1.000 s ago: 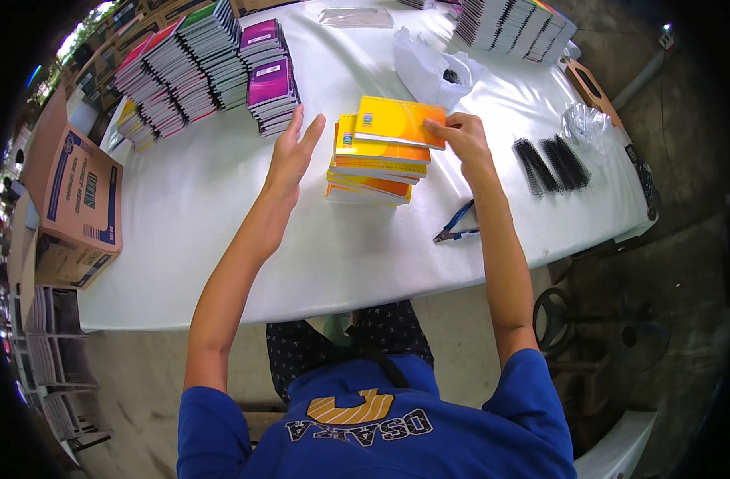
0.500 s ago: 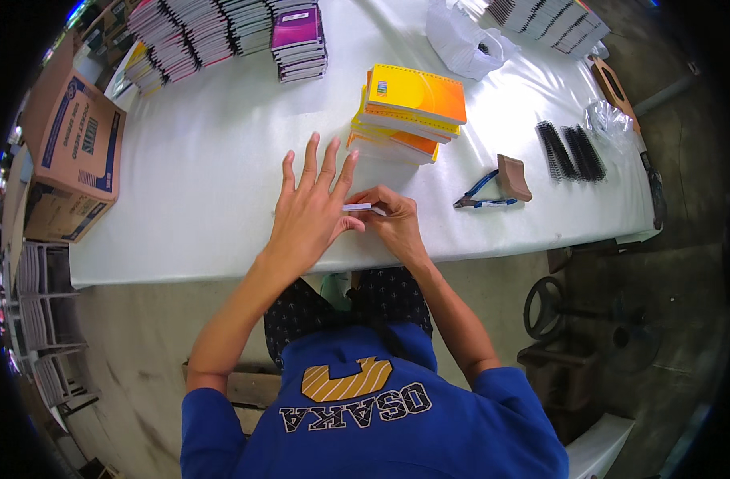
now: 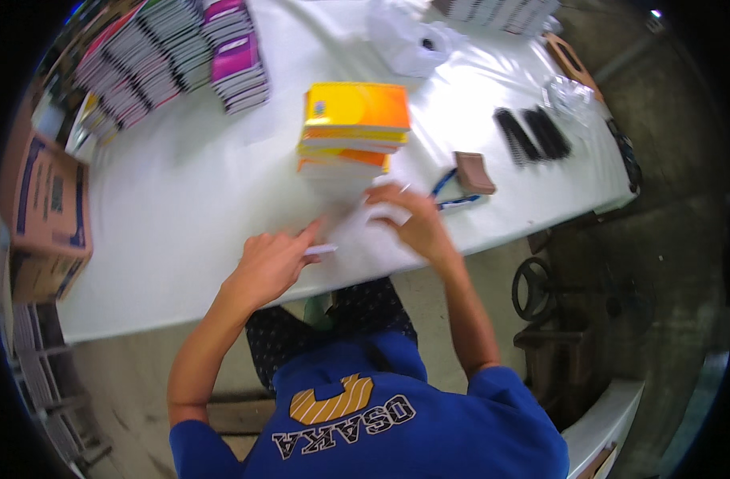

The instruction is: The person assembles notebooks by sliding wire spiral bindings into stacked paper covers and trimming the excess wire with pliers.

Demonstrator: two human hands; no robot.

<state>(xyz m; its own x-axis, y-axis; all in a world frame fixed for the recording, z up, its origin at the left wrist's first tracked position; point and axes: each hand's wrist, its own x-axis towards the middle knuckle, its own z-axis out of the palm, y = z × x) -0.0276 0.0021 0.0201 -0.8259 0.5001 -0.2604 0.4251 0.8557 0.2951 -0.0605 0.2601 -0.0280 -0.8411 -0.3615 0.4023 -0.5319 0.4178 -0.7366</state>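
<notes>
My left hand (image 3: 271,262) is closed near the table's front edge, with a thin pale pad (image 3: 322,250) seen edge-on at its fingertips. What kind of pad it is, I cannot make out. To the right, my right hand (image 3: 411,219) hovers above the tabletop, blurred, its curved fingers apart and nothing visible in them. It is nearest to blue-handled cutting pliers (image 3: 458,202), which it partly covers. Beyond both hands stands a pile of yellow-orange spiral notebooks (image 3: 355,112). A small brown block with a curved face (image 3: 474,172) sits at the pliers.
Stacks of spiral notebooks (image 3: 153,68), some with purple covers (image 3: 236,56), fill the far left. A cardboard box (image 3: 52,211) is at the left edge. Black coil bindings (image 3: 533,136), clear plastic (image 3: 569,94) and a white plastic bag (image 3: 409,40) lie farther right on the white-covered table (image 3: 173,239).
My hands have moved apart: the left lower and leftward with the pale pad, the right off it and toward the pliers. The whole view has shifted and turned somewhat.
</notes>
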